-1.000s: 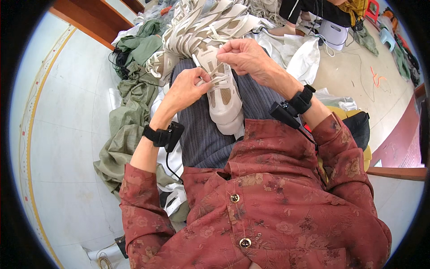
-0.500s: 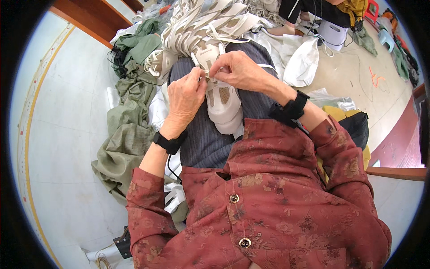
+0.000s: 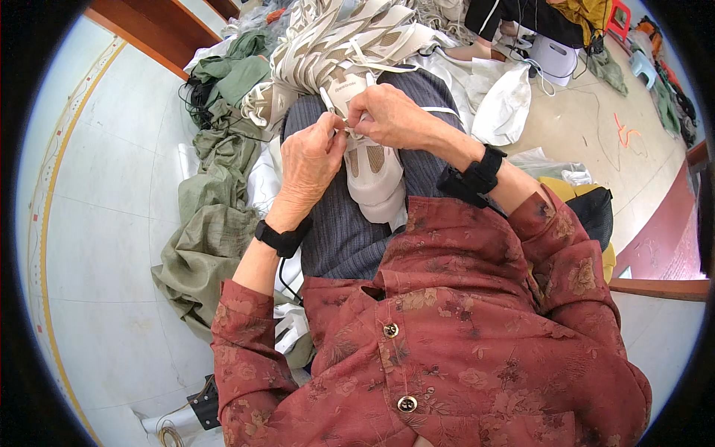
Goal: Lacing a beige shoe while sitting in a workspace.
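Note:
A beige and white sneaker (image 3: 375, 182) rests across my lap on dark striped trousers, its toe cap pointing toward me. My left hand (image 3: 311, 155) is closed in a pinch at the left side of the lacing. From the right, my right hand (image 3: 395, 115) pinches at the opposite side, its fingertips close to the left ones. Between them runs a thin white shoelace, mostly covered by the fingers. A loose white strand (image 3: 443, 111) stretches out to the right of my right hand. Above the hands shows the shoe's tongue (image 3: 344, 88).
Many similar beige shoe uppers (image 3: 335, 45) are heaped just beyond my knees. Green cloth (image 3: 212, 231) lies along the left, and a white cloth bag (image 3: 503, 104) at the right. Another person's leg (image 3: 477, 51) and a white stool (image 3: 553, 58) are at the far right.
Both hands stay at the lacing. My right hand has shifted very slightly, with its fingers turned a little; the shoe is almost unmoved.

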Tool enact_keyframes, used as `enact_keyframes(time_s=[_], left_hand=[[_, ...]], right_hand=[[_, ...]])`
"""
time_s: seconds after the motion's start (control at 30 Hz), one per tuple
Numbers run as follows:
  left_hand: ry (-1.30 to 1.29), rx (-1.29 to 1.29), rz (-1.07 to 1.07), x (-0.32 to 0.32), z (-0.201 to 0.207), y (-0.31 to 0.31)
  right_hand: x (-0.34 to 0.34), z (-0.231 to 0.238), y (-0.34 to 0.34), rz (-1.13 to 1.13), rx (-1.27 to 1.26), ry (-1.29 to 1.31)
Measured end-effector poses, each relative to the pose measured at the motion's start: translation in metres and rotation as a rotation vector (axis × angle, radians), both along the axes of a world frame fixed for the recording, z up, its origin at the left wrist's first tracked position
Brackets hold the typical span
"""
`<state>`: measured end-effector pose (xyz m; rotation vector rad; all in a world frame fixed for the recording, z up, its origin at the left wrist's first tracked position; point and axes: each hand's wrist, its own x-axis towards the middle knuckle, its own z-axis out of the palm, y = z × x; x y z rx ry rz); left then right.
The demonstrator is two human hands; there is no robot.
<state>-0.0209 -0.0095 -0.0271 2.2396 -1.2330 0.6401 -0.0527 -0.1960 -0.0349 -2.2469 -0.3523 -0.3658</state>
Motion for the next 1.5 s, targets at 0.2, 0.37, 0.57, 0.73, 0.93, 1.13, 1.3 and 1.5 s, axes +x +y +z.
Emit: enact_keyframes(time_s=[0.2,0.37,0.57,0.73,0.93,1.13,1.3,1.5], left_hand=[[0.322,0.032,0.031,0.000,0.000,0.005],[0.712,-0.138,-0.082,0.005,-0.001,0.007],[0.655,-0.147,-0.090,0.005,-0.005,0.008],[0.797,-0.135,-0.058,0.007,-0.002,0.009],[1.004,-0.192,-0.093,0.010,-0.004,0.008],[0.397,-0.047,0.011,0.007,-0.009,0.000],[0.082,0.008,0.107,0.002,-0.004,-0.004],[-0.025,0.045,0.095,0.001,-0.002,-0.004]], right_hand=[[-0.008,-0.007,0.000,0.009,0.145,-0.145],[-0.010,-0.006,-0.003,0.049,0.143,-0.170],[-0.006,-0.012,0.001,0.034,0.081,-0.295],[-0.006,-0.013,0.000,0.009,0.087,-0.248],[-0.008,-0.008,-0.002,0.038,0.089,-0.213],[-0.008,-0.007,-0.005,0.055,0.129,-0.143],[-0.009,-0.001,-0.019,0.080,0.364,-0.042],[-0.012,0.001,-0.024,0.130,0.224,0.056]])
